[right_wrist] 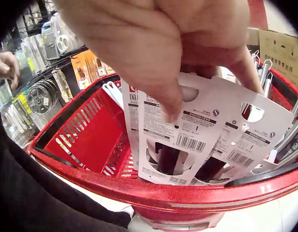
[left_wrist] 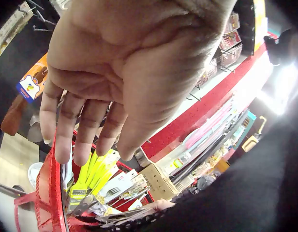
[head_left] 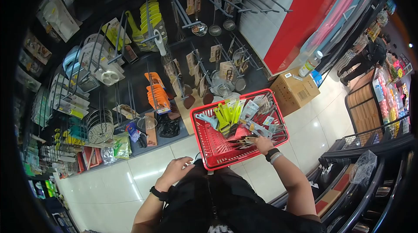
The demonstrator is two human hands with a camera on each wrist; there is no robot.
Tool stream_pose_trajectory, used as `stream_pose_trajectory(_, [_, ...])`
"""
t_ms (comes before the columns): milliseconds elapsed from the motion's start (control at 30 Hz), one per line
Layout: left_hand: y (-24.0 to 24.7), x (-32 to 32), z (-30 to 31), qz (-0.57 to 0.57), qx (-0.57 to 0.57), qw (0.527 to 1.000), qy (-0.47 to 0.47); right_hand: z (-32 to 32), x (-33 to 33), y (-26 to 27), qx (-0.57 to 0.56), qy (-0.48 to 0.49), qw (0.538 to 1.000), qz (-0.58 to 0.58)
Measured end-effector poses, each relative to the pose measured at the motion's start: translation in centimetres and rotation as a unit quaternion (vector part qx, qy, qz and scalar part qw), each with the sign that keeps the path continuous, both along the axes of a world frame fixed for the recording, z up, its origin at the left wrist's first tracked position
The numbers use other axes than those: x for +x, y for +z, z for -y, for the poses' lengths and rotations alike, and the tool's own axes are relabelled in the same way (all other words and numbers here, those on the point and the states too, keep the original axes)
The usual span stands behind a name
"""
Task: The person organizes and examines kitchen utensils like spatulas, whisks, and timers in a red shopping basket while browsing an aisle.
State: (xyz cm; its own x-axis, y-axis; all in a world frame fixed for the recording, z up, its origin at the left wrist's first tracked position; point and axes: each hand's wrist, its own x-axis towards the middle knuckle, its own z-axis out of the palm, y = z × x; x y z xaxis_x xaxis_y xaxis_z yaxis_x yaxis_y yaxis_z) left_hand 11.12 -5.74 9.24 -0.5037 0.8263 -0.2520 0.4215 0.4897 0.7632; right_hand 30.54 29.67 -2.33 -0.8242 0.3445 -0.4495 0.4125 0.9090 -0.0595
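A red shopping basket [head_left: 209, 151] holds utensils in packages. Inside its near right part, my right hand [head_left: 262, 144] pinches white carded packages [right_wrist: 175, 145] by their top edge, thumb on the printed side. Dark handles [right_wrist: 167, 159] show through windows in these cards; the rest of the tools is hidden. Behind them in the basket lie lime-green-handled tools [head_left: 225, 117] and several metal utensils on cards [head_left: 250, 109]. My left hand [head_left: 176, 171] holds nothing, fingers extended, beside the basket's near left corner.
Wall hooks carry lime-green tools [head_left: 150, 15], orange-carded items [head_left: 157, 96] and ladles [head_left: 199, 28]. A cardboard box [head_left: 296, 89] with a bottle [head_left: 310, 64] on it stands right of the basket. Black rails [head_left: 370, 189] run at lower right. A person [head_left: 370, 54] is bent over farther off.
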Motion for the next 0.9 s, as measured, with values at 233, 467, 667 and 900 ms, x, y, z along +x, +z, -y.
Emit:
stream_pose_trajectory(233, [-1.1,0.3,-1.7,0.005,0.001,0.999,-0.051,-1.3,0.5,-1.0,0.019,0.036,0.999,0.020])
stream_pose_trajectory(467, [-1.6,0.3,-2.6,-0.011,0.026,0.998,-0.064,-1.1,1.7,-4.3,0.086,0.142,0.984,-0.070])
stream_pose_trajectory(667, [-3.5,-1.0,-3.3,-0.018,-0.042,0.996,-0.076,0.2,3.2,-5.3,0.048,0.097,0.992,-0.057])
stream_pose_trajectory(900, [-7.7,-3.2,-4.9,-0.026,-0.075,0.993,-0.092,2.8,2.5,-6.1,0.015,-0.043,0.999,0.026])
